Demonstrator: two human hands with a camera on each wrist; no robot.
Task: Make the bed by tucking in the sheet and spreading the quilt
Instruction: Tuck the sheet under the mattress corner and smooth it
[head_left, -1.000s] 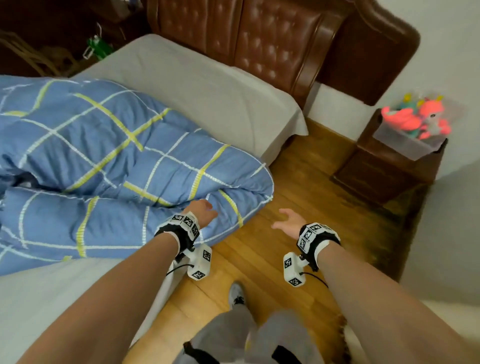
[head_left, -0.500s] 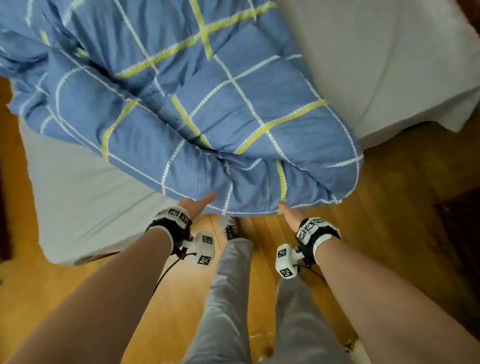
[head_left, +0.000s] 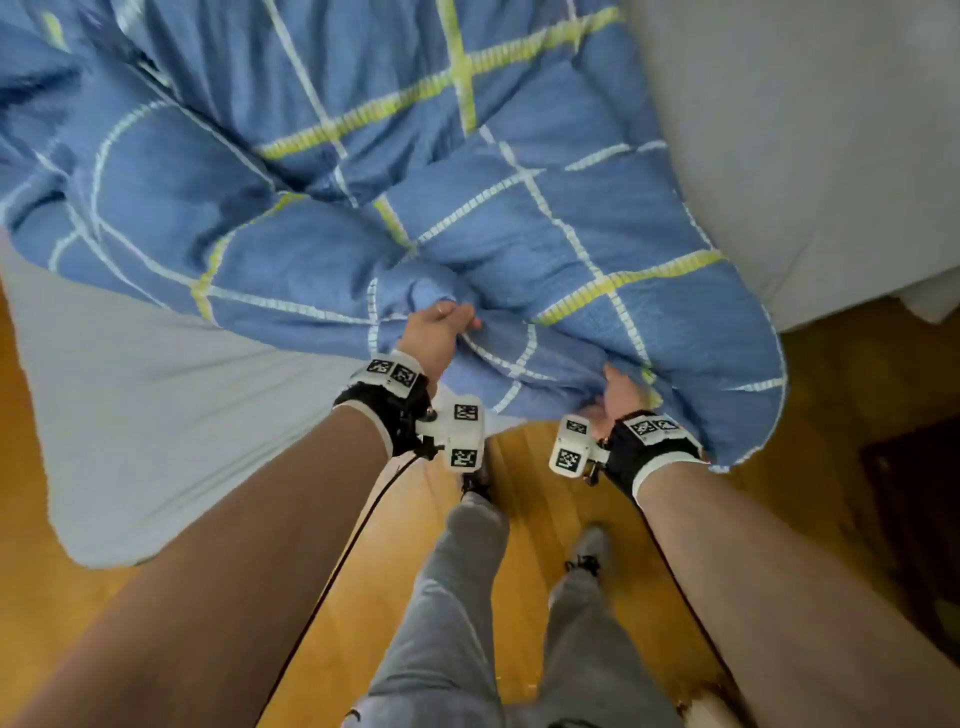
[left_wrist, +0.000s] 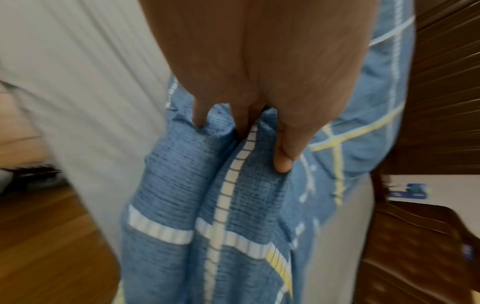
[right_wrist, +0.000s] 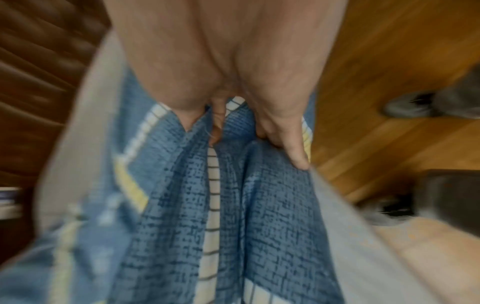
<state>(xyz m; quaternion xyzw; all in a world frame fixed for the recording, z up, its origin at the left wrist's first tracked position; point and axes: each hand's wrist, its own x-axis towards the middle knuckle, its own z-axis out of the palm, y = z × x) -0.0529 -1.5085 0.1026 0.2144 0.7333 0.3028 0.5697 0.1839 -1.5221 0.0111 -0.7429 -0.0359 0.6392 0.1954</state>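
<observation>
Quilt (head_left: 332, 171), blue checked, is cut off at the frame's top, bunched across the grey sheet (head_left: 171, 415). Your left hand (head_left: 439, 338) and right hand (head_left: 621, 397) clench its lower edge, fingers partly buried in folds.

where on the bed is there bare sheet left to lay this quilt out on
Bare grey sheet shows left of the left hand, between the quilt and the mattress edge, and again upper right. It is crowded in the middle, where the quilt lies bunched and both hands, the right hand too, grip its edge.
</observation>
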